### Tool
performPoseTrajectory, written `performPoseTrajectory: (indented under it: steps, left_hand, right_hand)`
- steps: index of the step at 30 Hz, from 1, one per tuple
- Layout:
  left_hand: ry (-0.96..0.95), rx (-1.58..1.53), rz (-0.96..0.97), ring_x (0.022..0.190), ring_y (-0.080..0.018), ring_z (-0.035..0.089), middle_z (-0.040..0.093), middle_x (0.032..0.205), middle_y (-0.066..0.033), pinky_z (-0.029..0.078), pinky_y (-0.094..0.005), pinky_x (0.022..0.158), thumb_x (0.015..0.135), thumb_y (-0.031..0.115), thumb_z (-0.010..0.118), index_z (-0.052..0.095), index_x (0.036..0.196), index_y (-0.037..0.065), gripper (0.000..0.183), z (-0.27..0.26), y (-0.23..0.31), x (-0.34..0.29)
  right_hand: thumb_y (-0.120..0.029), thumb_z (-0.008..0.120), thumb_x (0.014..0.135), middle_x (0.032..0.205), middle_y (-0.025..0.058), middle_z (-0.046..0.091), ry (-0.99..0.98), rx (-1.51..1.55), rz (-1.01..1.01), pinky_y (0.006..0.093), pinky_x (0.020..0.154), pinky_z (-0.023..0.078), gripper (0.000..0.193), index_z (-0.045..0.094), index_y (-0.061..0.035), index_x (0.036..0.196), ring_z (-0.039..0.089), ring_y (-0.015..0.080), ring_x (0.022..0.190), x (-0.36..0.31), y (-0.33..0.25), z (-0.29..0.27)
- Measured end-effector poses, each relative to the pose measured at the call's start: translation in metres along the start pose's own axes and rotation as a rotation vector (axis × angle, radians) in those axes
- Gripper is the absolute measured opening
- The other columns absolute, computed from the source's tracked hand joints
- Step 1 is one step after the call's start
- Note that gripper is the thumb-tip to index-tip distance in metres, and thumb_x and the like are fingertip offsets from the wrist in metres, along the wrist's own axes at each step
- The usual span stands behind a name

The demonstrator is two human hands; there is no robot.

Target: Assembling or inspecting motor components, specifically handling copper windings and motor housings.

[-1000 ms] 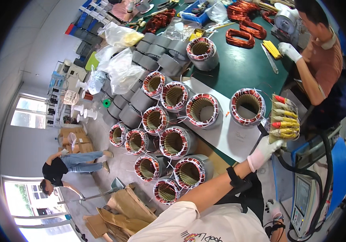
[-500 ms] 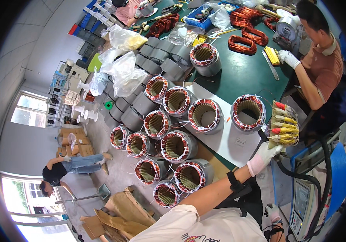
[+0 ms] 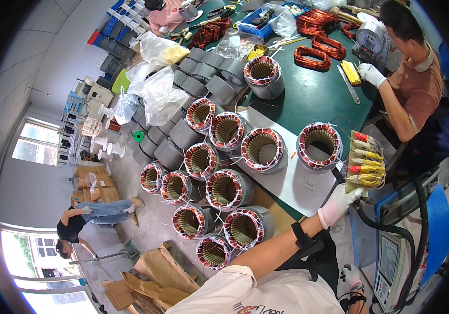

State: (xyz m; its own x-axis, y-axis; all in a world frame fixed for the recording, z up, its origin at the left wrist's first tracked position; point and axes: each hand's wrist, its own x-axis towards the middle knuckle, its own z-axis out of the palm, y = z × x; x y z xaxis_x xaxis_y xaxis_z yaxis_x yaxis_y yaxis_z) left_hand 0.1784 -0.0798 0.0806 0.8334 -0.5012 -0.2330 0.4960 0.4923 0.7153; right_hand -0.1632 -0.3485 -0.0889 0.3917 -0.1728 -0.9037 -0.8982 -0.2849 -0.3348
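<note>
My left hand (image 3: 339, 204), in a white glove, grips the lower edge of a flat board of test clips (image 3: 367, 161). The clips stand in a row, sleeved in yellow and red, with thick black cable running below them. Just left of the board, a wound motor stator (image 3: 319, 166) with red and white lacing stands on a white sheet. My right hand (image 3: 351, 276), also gloved, hangs low beside a test instrument (image 3: 387, 269) with a screen and buttons. Its fingers are too small and dark to make out, so whether it holds anything cannot be told.
Several laced stators (image 3: 228, 189) stand in the middle, some on the floor. Bare grey cores (image 3: 219, 92) lie behind them. A co-worker (image 3: 415, 78) sits at the green table (image 3: 308, 99) near copper coils (image 3: 311, 58). Another person (image 3: 72, 225) holds a long-handled dustpan. Cardboard (image 3: 159, 277) lies below.
The whole view has shifted slightly left. My left hand keeps its grip on the clip board, and my right hand stays low by the instrument. The person with the dustpan has shifted a little.
</note>
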Motion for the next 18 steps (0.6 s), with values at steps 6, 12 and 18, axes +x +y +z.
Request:
performPoseTrajectory:
  steps: [6, 12, 18]
  left_hand:
    - [0.002, -0.001, 0.005, 0.074, -0.0098, 0.064, 0.066, 0.091, -0.0018, 0.052, -0.0266, 0.068, 0.102, 0.027, 0.060, 0.064, 0.109, 0.002, 0.026, 0.0026, 0.0010, 0.0002]
    - [-0.005, 0.026, 0.010, 0.075, -0.0101, 0.063, 0.066, 0.091, -0.0017, 0.052, -0.0271, 0.068, 0.102, 0.028, 0.060, 0.064, 0.108, 0.002, 0.027, 0.0004, 0.0013, 0.0003]
    - [-0.009, 0.004, -0.001, 0.074, -0.0101, 0.064, 0.066, 0.089, -0.0017, 0.052, -0.0269, 0.068, 0.102, 0.026, 0.059, 0.064, 0.107, 0.002, 0.025, 0.0028, 0.0020, 0.0012]
  right_hand:
    - [-0.011, 0.062, 0.094, 0.090, 0.0110, 0.071, 0.001, -0.009, -0.005, 0.0304, 0.055, 0.053, 0.029, 0.064, 0.0023, 0.119, 0.067, 0.0172, 0.067, 0.0005, 0.0019, -0.0017]
    - [-0.012, 0.062, 0.094, 0.090, 0.0118, 0.071, 0.004, -0.024, 0.001, 0.0303, 0.056, 0.054, 0.030, 0.064, 0.0035, 0.119, 0.068, 0.0176, 0.069, -0.0007, -0.0035, -0.0003]
    - [-0.012, 0.063, 0.093, 0.090, 0.0123, 0.071, 0.014, -0.017, -0.026, 0.0305, 0.056, 0.054, 0.031, 0.064, 0.0051, 0.118, 0.068, 0.0179, 0.069, 0.0035, 0.0016, -0.0020]
